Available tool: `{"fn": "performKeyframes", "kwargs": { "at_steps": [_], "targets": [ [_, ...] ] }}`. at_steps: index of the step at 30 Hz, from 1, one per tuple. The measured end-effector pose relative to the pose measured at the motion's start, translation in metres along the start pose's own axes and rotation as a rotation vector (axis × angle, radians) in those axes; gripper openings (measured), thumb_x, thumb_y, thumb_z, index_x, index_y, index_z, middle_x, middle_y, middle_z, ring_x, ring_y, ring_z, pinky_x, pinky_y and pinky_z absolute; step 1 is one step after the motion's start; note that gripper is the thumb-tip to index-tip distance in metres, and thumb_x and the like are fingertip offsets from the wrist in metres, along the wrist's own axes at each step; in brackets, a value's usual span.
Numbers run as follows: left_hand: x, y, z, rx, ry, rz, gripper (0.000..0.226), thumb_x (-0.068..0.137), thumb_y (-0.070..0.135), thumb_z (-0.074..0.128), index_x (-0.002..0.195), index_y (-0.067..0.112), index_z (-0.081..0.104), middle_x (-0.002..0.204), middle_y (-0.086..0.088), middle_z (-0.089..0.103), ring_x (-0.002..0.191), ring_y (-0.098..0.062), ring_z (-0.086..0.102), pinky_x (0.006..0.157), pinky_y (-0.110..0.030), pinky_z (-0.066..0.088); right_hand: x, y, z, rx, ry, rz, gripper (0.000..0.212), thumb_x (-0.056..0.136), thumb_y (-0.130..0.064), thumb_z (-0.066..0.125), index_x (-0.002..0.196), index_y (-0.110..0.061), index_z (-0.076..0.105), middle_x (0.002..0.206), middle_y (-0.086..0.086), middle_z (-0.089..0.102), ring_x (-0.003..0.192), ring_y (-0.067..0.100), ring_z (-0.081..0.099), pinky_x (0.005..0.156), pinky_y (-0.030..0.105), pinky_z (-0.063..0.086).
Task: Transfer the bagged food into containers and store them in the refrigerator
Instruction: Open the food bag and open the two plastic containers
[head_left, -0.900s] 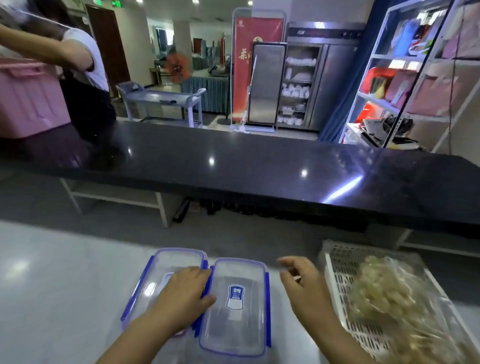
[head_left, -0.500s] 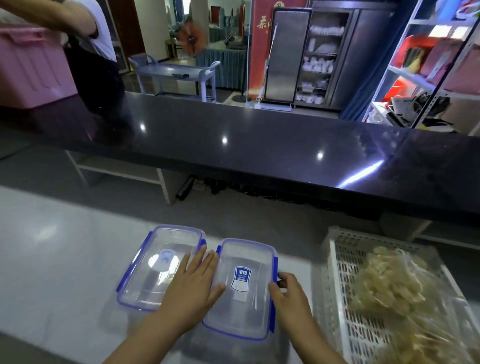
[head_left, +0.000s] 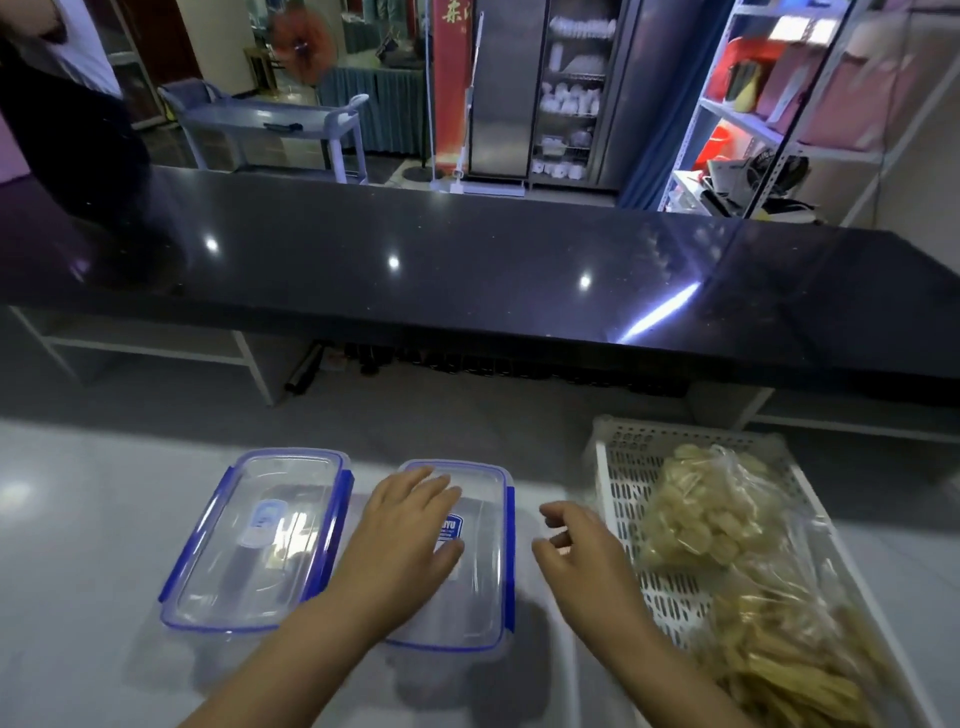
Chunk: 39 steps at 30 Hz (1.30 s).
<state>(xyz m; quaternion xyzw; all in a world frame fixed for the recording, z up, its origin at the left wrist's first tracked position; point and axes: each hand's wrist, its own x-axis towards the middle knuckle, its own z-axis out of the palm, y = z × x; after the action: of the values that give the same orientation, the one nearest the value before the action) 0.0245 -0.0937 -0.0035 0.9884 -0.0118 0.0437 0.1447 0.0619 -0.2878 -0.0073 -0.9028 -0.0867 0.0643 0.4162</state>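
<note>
Since the earlier frame the right hand (head_left: 582, 551) has come off the right edge of the clear rectangular blue-clipped plastic container (head_left: 485, 587) and hovers beside it, fingers loosely curled, empty. The left hand (head_left: 410, 535) lies flat on its lid. One matching container (head_left: 260, 540) sits just left. The white perforated plastic basket (head_left: 623, 467) at right holds clear bags of pale food (head_left: 711, 514); bare white counter (head_left: 78, 545) extends left.
</note>
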Motion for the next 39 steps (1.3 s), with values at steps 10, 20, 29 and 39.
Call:
{"fn": "performKeyframes", "kwargs": {
  "at_steps": [10, 20, 29, 39],
  "targets": [
    [0.048, 0.090, -0.001, -0.196, 0.120, 0.407, 0.042, 0.086, 0.035, 0.059, 0.127, 0.025, 0.054, 0.129, 0.010, 0.056, 0.133, -0.011, 0.034, 0.105, -0.025, 0.015, -0.028, 0.014, -0.117, -0.128, 0.400, -0.026, 0.018, 0.088, -0.015, 0.060, 0.093, -0.031, 0.067, 0.088, -0.020, 0.062, 0.083, -0.004, 0.058, 0.072, 0.018, 0.049],
    [0.087, 0.181, 0.033, -0.244, 0.160, 0.369, 0.034, 0.083, 0.040, 0.059, 0.115, 0.028, 0.061, 0.102, 0.009, 0.062, 0.109, -0.015, 0.047, 0.087, -0.025, 0.027, 0.011, 0.080, -0.184, -0.339, 0.372, 0.040, 0.019, 0.086, -0.031, 0.059, 0.103, -0.024, 0.065, 0.093, -0.014, 0.057, 0.096, 0.010, 0.052, 0.072, 0.024, 0.039],
    [0.118, 0.237, 0.065, -0.260, 0.257, 0.069, 0.044, 0.075, 0.051, 0.065, 0.112, 0.027, 0.057, 0.103, 0.012, 0.059, 0.101, -0.011, 0.048, 0.087, -0.024, 0.034, 0.047, 0.112, -0.202, -0.287, 0.190, -0.105, 0.019, 0.084, -0.026, 0.062, 0.066, -0.020, 0.059, 0.068, -0.010, 0.055, 0.074, 0.008, 0.049, 0.058, 0.017, 0.033],
    [0.133, 0.264, 0.067, -0.276, 0.261, 0.002, 0.034, 0.078, 0.042, 0.066, 0.108, 0.027, 0.061, 0.104, 0.011, 0.059, 0.102, -0.010, 0.048, 0.088, -0.026, 0.035, 0.072, 0.104, -0.237, -0.113, 0.168, -0.220, 0.008, 0.082, -0.023, 0.066, 0.075, -0.020, 0.069, 0.073, -0.010, 0.063, 0.076, 0.007, 0.057, 0.070, 0.034, 0.051]
  ]
}}
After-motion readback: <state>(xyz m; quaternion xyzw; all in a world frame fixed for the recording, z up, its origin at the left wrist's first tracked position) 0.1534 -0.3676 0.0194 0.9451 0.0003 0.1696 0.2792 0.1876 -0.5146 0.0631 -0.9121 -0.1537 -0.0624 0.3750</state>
